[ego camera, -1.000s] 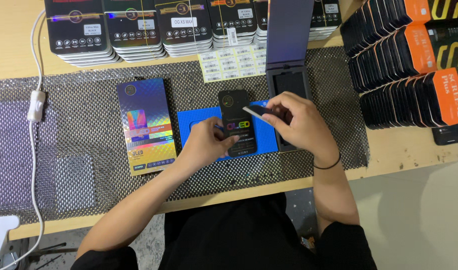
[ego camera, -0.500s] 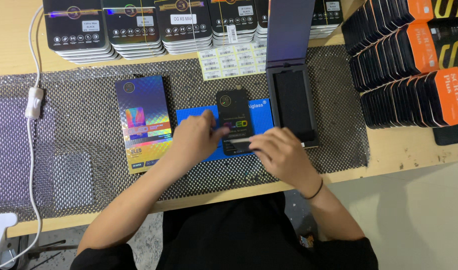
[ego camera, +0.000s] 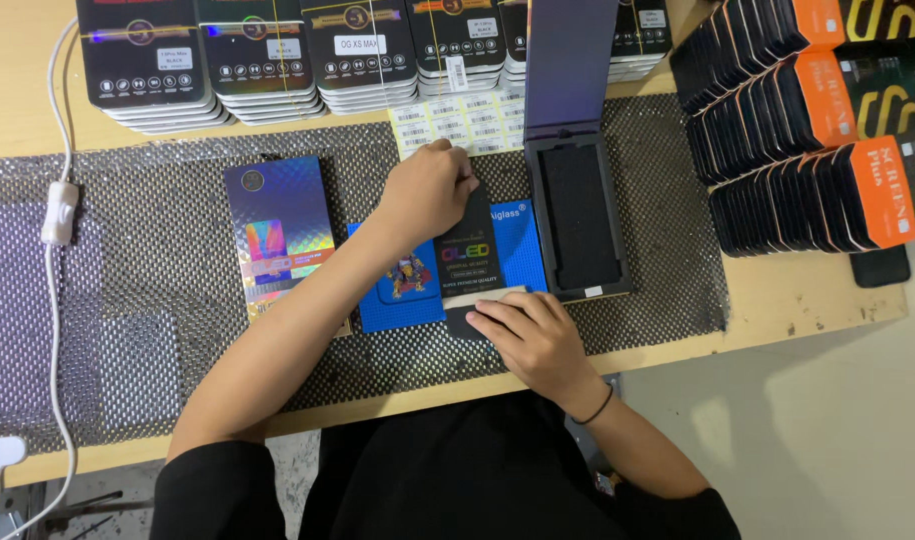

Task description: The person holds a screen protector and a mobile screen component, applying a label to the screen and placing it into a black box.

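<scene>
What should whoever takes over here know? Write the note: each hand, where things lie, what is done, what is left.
Left hand presses the top end of the black sleeve; right hand pins its bottom end.
The sleeve lies on a blue pad on the mesh mat.
The open black box stands right of it, tray bare; the holographic box lies to the left, barcode label sheet behind.
Done: box opened.
Left: sleeve not yet in the tray.
</scene>
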